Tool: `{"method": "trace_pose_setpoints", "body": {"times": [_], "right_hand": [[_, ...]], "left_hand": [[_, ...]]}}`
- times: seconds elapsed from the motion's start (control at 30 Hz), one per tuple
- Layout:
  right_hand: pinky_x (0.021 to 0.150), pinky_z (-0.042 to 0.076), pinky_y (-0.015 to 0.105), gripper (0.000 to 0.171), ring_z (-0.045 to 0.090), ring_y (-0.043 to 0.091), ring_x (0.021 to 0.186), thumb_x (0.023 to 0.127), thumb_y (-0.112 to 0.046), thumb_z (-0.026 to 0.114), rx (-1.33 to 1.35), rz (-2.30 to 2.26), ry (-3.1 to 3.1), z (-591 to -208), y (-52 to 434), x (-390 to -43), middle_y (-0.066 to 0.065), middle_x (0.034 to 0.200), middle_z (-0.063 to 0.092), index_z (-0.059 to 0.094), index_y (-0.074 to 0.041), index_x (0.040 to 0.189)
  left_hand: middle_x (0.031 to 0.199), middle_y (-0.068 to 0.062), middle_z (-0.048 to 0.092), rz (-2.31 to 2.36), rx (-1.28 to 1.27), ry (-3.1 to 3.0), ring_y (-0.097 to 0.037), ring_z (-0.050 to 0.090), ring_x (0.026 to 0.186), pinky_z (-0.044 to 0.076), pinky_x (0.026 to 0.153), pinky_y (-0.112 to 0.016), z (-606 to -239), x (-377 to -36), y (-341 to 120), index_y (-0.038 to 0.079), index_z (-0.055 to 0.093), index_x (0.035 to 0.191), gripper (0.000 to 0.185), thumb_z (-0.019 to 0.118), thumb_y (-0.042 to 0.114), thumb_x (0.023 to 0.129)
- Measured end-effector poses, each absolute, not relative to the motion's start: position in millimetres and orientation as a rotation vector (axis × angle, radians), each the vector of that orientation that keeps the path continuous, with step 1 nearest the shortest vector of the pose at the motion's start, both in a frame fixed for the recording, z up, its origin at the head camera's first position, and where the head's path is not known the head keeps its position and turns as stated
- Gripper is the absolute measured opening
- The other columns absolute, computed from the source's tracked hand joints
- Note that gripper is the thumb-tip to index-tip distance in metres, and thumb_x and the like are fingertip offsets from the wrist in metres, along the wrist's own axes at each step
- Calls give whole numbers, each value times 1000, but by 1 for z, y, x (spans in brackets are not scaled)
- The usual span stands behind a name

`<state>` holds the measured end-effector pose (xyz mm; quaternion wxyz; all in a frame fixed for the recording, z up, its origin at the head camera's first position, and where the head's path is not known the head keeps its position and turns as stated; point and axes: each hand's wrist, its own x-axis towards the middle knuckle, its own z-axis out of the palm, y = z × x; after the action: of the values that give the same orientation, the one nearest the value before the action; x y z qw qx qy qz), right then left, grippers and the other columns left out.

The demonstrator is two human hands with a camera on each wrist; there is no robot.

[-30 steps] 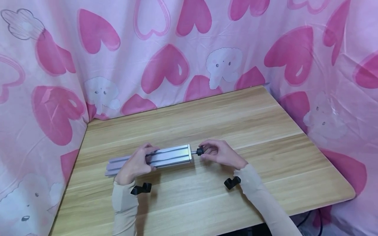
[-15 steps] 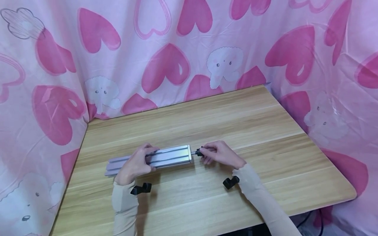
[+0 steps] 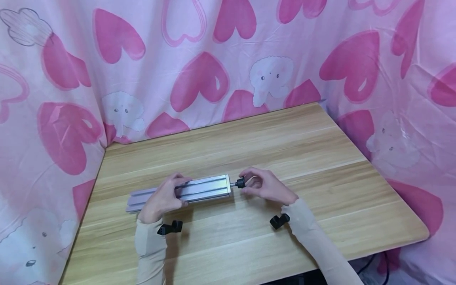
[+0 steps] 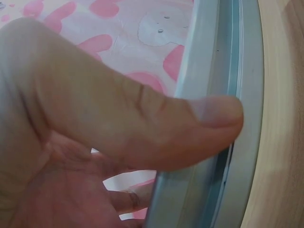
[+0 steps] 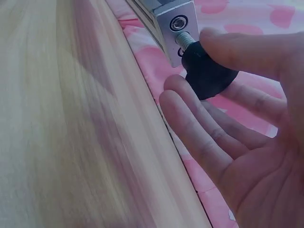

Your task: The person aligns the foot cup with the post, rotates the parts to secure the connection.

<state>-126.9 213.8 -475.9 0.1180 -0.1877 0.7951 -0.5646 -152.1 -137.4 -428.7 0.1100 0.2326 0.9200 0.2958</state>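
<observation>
The slotted aluminium extrusion (image 3: 206,189) is located over the left-centre area of the wood-grain counter (image 3: 285,138), its length running roughly left to right. The left hand (image 3: 165,196) is clamped across the mid-length of the extrusion, thumb over the near slot and fingers at the far side; it obscures the section beneath. A threaded rod (image 5: 186,40) projects from the silver end plate (image 5: 164,35) and carries a black flared knob (image 5: 208,71). The right hand (image 3: 268,186) pinches the knob, thumb on one side and index finger opposite; the other fingers extend alongside. A black-ringed socket screw (image 5: 179,23) sits in the end plate; a second is partly hidden by the rod.

Adjacent items: a black bracket at the left wrist (image 3: 170,227) and another at the right wrist (image 3: 279,221), both near the counter's front side. A pink curtain (image 3: 142,23) printed with hearts and white animal figures encloses the rear and sides. Black cables (image 3: 386,269) hang beyond the front edge, lower right.
</observation>
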Motion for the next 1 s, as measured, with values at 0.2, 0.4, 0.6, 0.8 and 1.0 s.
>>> {"method": "trace_pose_setpoints", "body": {"times": [0.2,0.4,0.6,0.8,1.0], "right_hand": [[82,58,29,45,73,22,93,93,-20,73,-521,-1642,2354,-475,213,-127,14,108,74,62,1,131],[73,61,37,41,75,32,80,99,-28,64,-451,-1668,2239,-475,212,-129,22,100,75,64,3,126],[68,61,39,37,75,30,74,103,-33,56,-424,-1660,2210,-478,209,-133,19,90,76,70,0,112],[66,61,41,55,74,31,71,104,-45,49,-341,-1653,2176,-477,207,-133,19,87,75,71,6,104],[66,61,40,64,74,29,71,105,-51,44,-295,-1587,2204,-475,208,-130,18,87,75,69,7,104]], "left_hand": [[117,-11,60,901,667,2686,-26,53,100,45,84,-38,-427,-152,-138,0,65,132,70,78,-3,64],[117,-10,60,915,652,2676,-25,54,100,46,84,-39,-426,-152,-139,1,65,132,69,77,-5,64],[113,-11,60,873,700,2710,-25,54,98,45,82,-37,-429,-154,-138,0,65,131,70,79,-3,62],[114,-11,60,882,702,2709,-25,54,99,45,83,-38,-431,-154,-138,-1,65,131,70,79,-3,63],[115,-11,60,889,694,2696,-25,53,99,45,83,-38,-431,-154,-137,-1,64,132,70,79,-3,64]]}}
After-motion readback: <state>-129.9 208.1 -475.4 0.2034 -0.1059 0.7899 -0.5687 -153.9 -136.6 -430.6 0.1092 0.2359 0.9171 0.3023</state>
